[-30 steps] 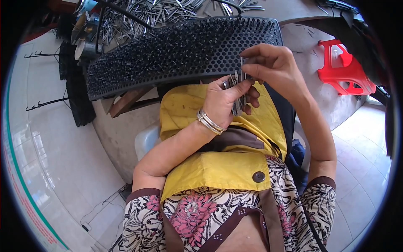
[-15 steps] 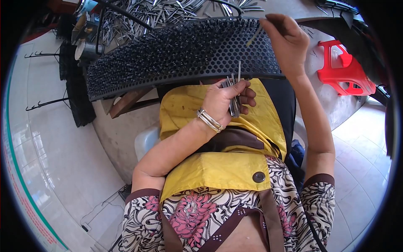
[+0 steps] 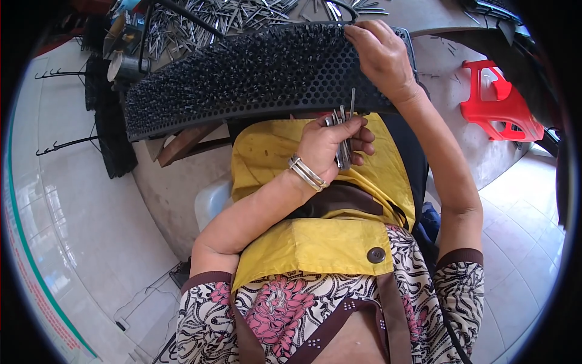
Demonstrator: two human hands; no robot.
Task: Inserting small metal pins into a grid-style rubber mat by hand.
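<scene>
A long, curved black panel (image 3: pixel 327 91) with a honeycomb of holes lies across my lap. Dark, thin bristle-like pieces stand thickly over its left and middle; bare holes show toward the right. My left hand (image 3: pixel 330 136) is closed round a bundle of thin, flat metal strips (image 3: pixel 343 155) just below the panel's near edge. One strip sticks up higher than the others, beside the thumb. Over the panel's far right part, my right hand (image 3: pixel 385 57) has thumb and fingers pinched together close to the holes. Whatever is between those fingertips is hidden.
Many loose metal strips (image 3: pixel 200 24) are heaped on the table beyond the panel. A metal can (image 3: pixel 124 67) stands at the far left, near black bristly pieces (image 3: pixel 115 145) with hooked rods. A red plastic stool (image 3: pixel 500 106) is at the right. A wooden support (image 3: pixel 185 145) shows under the panel.
My right hand has moved left and down onto the panel's far right part. The thin strip that hung from its fingers is no longer visible. The left hand has barely shifted.
</scene>
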